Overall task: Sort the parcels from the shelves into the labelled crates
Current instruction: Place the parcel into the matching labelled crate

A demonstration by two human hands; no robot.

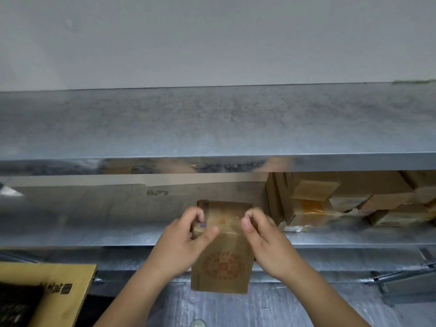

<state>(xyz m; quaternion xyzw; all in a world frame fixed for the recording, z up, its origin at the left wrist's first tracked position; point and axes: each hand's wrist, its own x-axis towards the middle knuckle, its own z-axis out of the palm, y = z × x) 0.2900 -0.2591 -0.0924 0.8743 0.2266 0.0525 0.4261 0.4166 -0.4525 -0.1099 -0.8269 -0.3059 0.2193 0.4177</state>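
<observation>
my left hand (181, 241) and right hand (264, 241): fingers curled, gripping 1 brown cardboard parcel (221, 267) | parcel at metal shelf (94, 234) edge | more boxes (330, 204) right

From our head-worn camera, the only view, we look forward and slightly down, close on the tiered grey galvanised metal shelf (212, 128) at chest height.

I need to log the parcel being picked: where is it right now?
The brown parcel sits centre frame, held between the left hand and right hand at the middle shelf's front edge.
</observation>
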